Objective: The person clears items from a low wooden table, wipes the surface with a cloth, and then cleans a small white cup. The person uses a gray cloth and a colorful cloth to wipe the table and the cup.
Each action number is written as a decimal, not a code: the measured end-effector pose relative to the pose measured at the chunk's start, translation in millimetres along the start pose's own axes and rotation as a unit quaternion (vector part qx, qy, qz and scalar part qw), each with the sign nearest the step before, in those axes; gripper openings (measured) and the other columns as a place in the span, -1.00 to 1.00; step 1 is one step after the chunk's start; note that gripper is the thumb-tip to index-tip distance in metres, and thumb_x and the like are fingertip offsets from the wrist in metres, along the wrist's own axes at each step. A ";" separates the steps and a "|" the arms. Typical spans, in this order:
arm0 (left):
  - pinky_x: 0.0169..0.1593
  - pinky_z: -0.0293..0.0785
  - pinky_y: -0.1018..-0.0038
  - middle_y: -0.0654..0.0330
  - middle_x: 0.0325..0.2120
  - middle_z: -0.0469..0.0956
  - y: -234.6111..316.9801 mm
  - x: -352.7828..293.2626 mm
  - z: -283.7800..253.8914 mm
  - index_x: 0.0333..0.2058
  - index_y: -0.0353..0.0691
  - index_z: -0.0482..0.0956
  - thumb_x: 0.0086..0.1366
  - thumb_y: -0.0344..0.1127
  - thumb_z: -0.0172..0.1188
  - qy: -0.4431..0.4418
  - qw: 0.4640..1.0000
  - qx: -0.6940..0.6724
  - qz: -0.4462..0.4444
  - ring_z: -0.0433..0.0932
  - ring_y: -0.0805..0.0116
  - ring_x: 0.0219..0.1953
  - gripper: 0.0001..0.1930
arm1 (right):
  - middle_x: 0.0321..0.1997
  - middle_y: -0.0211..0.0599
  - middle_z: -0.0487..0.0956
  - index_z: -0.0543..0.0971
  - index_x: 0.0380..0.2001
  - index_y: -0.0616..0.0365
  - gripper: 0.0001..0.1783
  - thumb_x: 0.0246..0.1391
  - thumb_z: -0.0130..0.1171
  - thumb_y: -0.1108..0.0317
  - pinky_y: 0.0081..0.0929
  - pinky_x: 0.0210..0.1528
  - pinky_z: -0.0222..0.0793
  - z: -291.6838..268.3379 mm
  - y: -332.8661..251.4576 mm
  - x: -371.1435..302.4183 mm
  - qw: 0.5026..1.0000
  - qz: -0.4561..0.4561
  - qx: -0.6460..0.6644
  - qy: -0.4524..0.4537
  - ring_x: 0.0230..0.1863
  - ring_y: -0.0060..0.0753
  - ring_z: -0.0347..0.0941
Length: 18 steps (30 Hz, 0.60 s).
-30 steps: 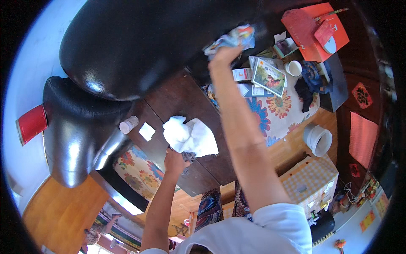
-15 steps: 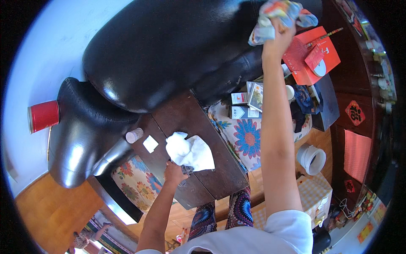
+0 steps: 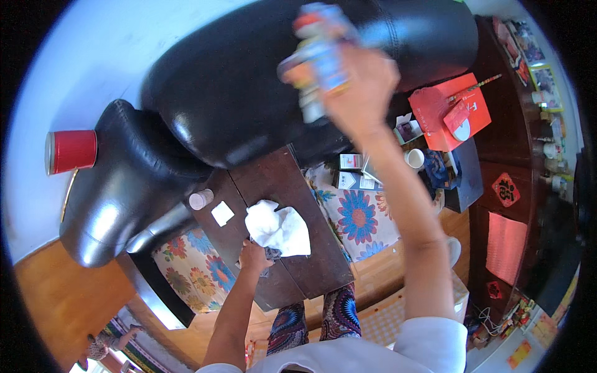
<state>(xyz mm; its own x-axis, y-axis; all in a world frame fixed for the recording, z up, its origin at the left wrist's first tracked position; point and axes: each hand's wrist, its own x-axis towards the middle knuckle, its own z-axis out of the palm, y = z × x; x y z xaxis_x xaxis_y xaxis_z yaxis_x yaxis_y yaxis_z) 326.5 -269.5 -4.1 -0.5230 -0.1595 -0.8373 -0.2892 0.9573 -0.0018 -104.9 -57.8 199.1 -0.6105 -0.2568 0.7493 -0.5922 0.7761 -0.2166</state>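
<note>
My right hand [image 3: 364, 87] is raised high toward the camera, shut on a blurred colourful spray can [image 3: 317, 59] seen against the black leather sofa [image 3: 249, 93]. My left hand [image 3: 254, 256] rests on the dark wooden table [image 3: 273, 186], gripping a crumpled white cloth [image 3: 278, 227] with a darker cloth bunched under it. A small white square [image 3: 222, 213] and a small cup [image 3: 201, 199] sit on the table just left of the cloth.
A floral cloth [image 3: 354, 217] with boxes and a white cup [image 3: 413, 158] lies right of the table. A red box [image 3: 444, 112] sits farther right, a red cylinder [image 3: 71, 151] on the wall at left. Black armchair [image 3: 118, 186] stands to the left.
My right arm has lifted the can from over the table up and toward the camera. My left hand stays on the white cloth, which has shifted little.
</note>
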 end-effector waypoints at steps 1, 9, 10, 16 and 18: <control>0.06 0.65 0.15 -0.17 0.09 0.40 -2.1 2.3 7.1 0.18 -0.47 0.42 -0.09 0.08 0.63 -0.001 1.000 -0.006 0.007 0.58 -0.09 0.08 -0.02 | -0.16 -0.11 0.59 0.60 -0.11 0.15 -0.43 -0.15 0.45 0.03 0.02 -0.01 0.35 -2.6 47.0 7.8 1.000 0.000 -0.029 0.003 -0.08 0.01 0.50; 0.09 0.65 0.22 -0.16 0.12 0.39 24.6 -17.8 -39.0 0.17 -0.47 0.43 -0.09 0.05 0.64 -0.036 0.998 -0.035 -0.044 0.54 -0.06 0.13 -0.04 | 0.22 0.23 0.48 0.39 0.26 0.37 -0.16 -0.04 0.40 0.14 -0.01 0.36 0.30 6.8 34.0 18.8 0.995 0.060 0.081 -0.022 0.29 0.22 0.41; 0.07 0.67 0.23 -0.13 0.11 0.38 23.3 -18.2 -37.3 0.17 -0.46 0.43 -0.07 0.04 0.64 -0.038 0.998 -0.037 -0.043 0.54 -0.04 0.13 -0.05 | 0.24 0.17 0.47 0.42 0.21 0.35 -0.22 -0.04 0.40 0.16 0.02 0.30 0.34 6.5 20.9 22.2 0.998 -0.015 0.034 -0.047 0.25 0.23 0.42; 0.04 0.69 0.26 -0.10 0.10 0.37 26.7 -14.8 -39.3 0.19 -0.40 0.43 -0.07 0.00 0.65 -0.037 0.998 -0.042 -0.033 0.55 -0.02 0.11 -0.07 | 0.12 0.06 0.61 0.56 0.10 0.32 -0.31 0.11 0.25 -0.07 -0.04 0.30 0.31 44.2 40.8 103.4 0.991 0.000 -0.119 -0.062 0.19 0.10 0.49; 0.03 0.69 0.26 -0.11 0.09 0.37 25.9 -15.6 -38.4 0.20 -0.40 0.43 -0.07 0.00 0.65 -0.046 0.998 -0.035 -0.031 0.56 -0.03 0.10 -0.06 | 0.04 0.04 0.67 0.61 0.06 0.27 -0.31 0.12 0.21 -0.15 -0.04 0.17 0.47 71.4 2.7 131.6 0.981 0.051 -0.118 -0.147 0.04 0.16 0.59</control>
<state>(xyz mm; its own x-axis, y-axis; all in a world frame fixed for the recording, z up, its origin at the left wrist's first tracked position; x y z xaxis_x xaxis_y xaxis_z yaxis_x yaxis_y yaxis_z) 296.4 -251.4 30.0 -0.4273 -0.1920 -0.8835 -0.3749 0.9269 -0.0201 -224.4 -130.6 252.5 -0.8057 -0.2994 0.5111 -0.4032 0.9093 -0.1030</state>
